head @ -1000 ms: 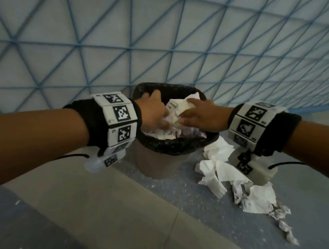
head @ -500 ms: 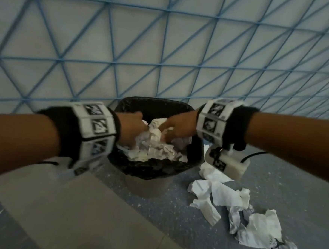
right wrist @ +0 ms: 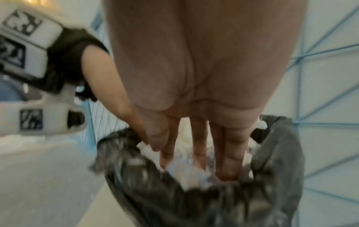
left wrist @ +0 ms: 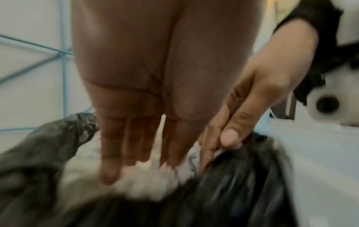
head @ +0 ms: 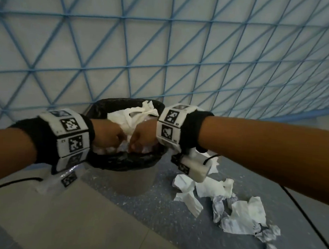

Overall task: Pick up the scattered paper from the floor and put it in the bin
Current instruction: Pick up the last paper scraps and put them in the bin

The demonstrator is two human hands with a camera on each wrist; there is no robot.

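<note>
A grey bin with a black liner stands by the wall, stuffed with crumpled white paper. My left hand and right hand are side by side inside its mouth, knuckles up. In the left wrist view the left hand's fingers point straight down onto the paper, with the right hand beside them. The right wrist view shows the right hand's fingers straight, pressing on the paper inside the liner. More scattered paper lies on the floor to the bin's right.
A white wall with a blue triangular grid rises just behind the bin. The floor has grey and beige panels. Thin black cables trail from both wrist units.
Both hands held a paper wad over the bin's mouth; they have since pushed down into the bin, and their fingers now press the paper flat.
</note>
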